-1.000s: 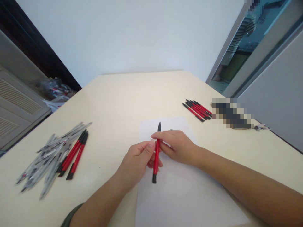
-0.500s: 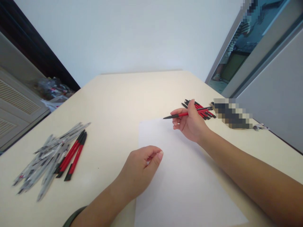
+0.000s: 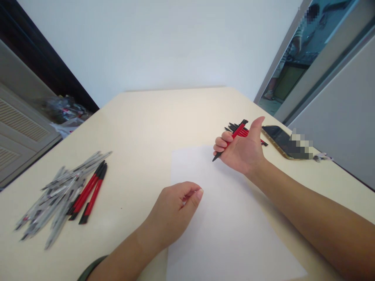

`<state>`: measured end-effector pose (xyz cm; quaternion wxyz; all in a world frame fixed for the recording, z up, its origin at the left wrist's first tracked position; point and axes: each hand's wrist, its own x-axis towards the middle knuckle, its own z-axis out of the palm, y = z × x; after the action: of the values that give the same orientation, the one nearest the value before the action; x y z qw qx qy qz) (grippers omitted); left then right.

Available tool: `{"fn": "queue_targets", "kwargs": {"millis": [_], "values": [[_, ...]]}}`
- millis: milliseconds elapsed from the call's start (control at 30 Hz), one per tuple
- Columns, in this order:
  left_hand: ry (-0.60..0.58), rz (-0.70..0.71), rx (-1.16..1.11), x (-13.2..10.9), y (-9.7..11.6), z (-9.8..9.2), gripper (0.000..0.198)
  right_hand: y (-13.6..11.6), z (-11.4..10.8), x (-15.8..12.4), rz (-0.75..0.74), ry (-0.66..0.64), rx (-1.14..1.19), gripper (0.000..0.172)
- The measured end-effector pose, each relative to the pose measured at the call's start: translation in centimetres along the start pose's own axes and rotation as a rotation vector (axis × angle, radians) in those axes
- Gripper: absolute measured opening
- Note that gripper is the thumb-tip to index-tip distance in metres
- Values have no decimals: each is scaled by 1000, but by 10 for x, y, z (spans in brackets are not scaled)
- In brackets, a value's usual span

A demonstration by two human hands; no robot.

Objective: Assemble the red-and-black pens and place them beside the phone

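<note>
R hand [image 3: 241, 152] gripping red pen [image 3: 236, 133], thumb up, nr pen pile [image 3: 244, 132]; L hand [image 3: 175, 210] closed, nothing visible inside. Prob. pen-placing step; next calls for loosening R fingers.

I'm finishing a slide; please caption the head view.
Right hand holds a red and black pen; left hand, curled, overlaps the white paper's edge.

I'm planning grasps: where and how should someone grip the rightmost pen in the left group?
The red-and-black pen is probably best pinched across its red mid-barrel from the right: that long side is exposed, while other red-and-black pens lie close on its left.
</note>
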<state>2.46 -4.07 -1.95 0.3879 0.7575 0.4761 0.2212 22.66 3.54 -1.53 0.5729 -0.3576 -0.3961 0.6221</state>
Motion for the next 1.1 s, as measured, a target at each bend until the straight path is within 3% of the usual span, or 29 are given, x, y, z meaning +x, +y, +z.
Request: {"fn": "queue_targets", "kwargs": {"millis": [267, 467, 600, 767, 1000, 1100], "values": [[-14, 23, 69, 1, 0, 0, 29, -2, 0, -1, -80, -50, -97, 63], [8, 142, 418, 0, -8, 3, 33, -7, 6, -8, -96, -89, -28, 60], [-73, 43, 598, -2, -12, 5, 49, -8, 11, -12, -29, -128, 37, 64], [-173, -19, 633, -2, -9, 4, 59, -9, 10, -13, 26, -197, 110, 67], [-174, -22, 657, -2, -8, 5, 58, -9, 9, -12, 2, -149, 85, 64], [-165, -12, 663, -2, -10, 5, 59, -10, 9, -12, 16, -191, 118, 64]]}}
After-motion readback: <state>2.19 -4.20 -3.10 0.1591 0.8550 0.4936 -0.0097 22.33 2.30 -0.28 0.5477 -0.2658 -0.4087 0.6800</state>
